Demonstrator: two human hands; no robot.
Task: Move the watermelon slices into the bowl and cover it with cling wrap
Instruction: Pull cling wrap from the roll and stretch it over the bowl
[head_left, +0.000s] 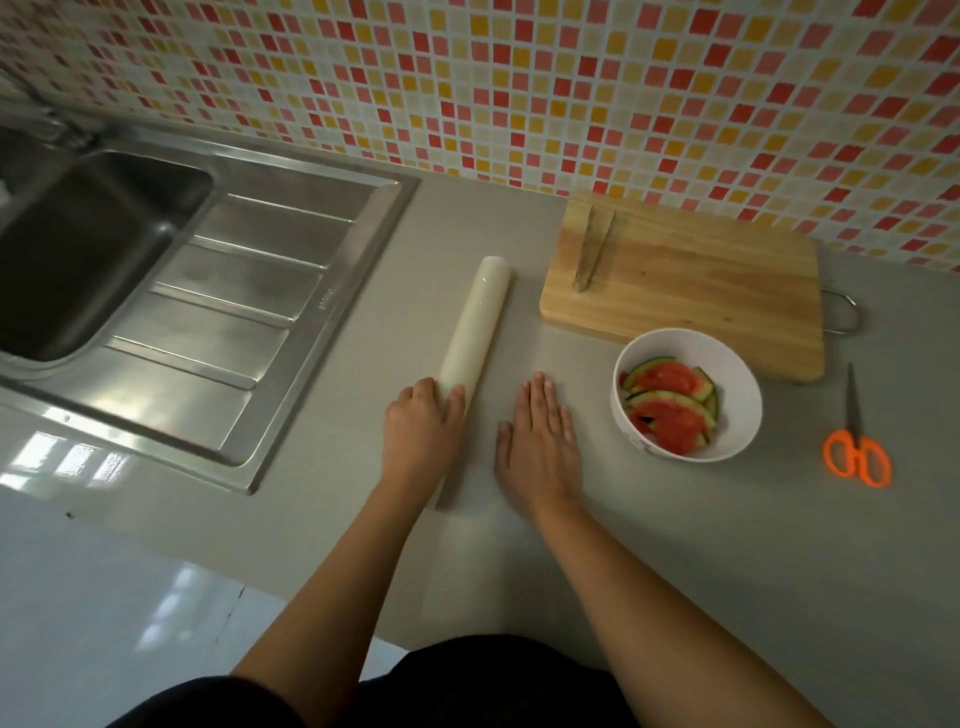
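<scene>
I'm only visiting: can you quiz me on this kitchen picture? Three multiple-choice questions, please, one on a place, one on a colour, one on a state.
1. Where do the tongs lie? A on the floor; B on the cutting board; C on a plate.
2. What colour are the handles of the scissors? A blue; B black; C orange.
3. What state is the bowl in? A empty; B holding watermelon slices; C upside down.
Answers: B, they rest on the wood; C, both loops are orange; B, red slices lie inside.
</scene>
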